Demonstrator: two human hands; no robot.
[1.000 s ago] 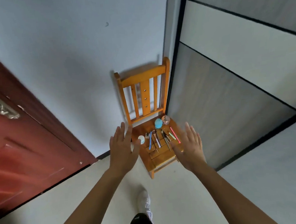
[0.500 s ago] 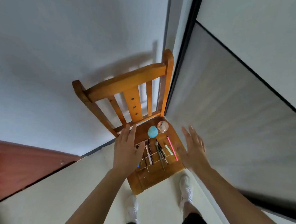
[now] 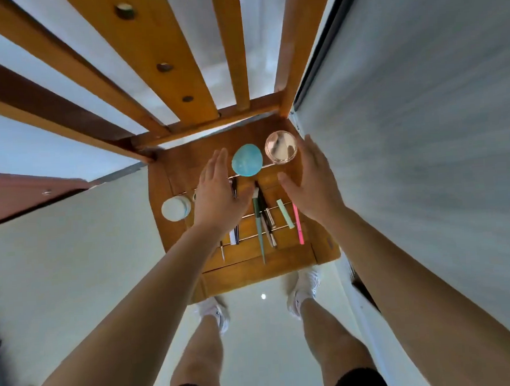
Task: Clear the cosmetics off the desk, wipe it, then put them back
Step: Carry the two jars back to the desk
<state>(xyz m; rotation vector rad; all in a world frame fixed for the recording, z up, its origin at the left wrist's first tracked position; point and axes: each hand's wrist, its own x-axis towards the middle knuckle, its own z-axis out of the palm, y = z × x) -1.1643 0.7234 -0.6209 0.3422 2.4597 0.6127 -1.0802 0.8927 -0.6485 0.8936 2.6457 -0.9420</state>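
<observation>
The wooden chair seat [image 3: 282,268] fills the middle of the frame, its right edge close against the grey wall panel [image 3: 424,152] and open floor [image 3: 73,263] at lower left. Both the left hand [image 3: 218,192] and right hand [image 3: 313,183] spread open, grasping nothing, above the cosmetics. A blue egg-shaped sponge [image 3: 246,159] and rose-gold round compact [image 3: 281,147] sit at the seat's back; a white jar [image 3: 175,208] overhangs its left edge; a green-handled brush [image 3: 258,222] and pink pencil [image 3: 298,226] lie lengthwise at centre.

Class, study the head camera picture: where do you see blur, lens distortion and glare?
Head view: the right-hand wall panel is streaked with motion blur; the chair back slats fan out, stretched by the wide-angle lens; the round rose-gold lid carries a bright reflection; the hands and cosmetics stay fairly sharp.
</observation>
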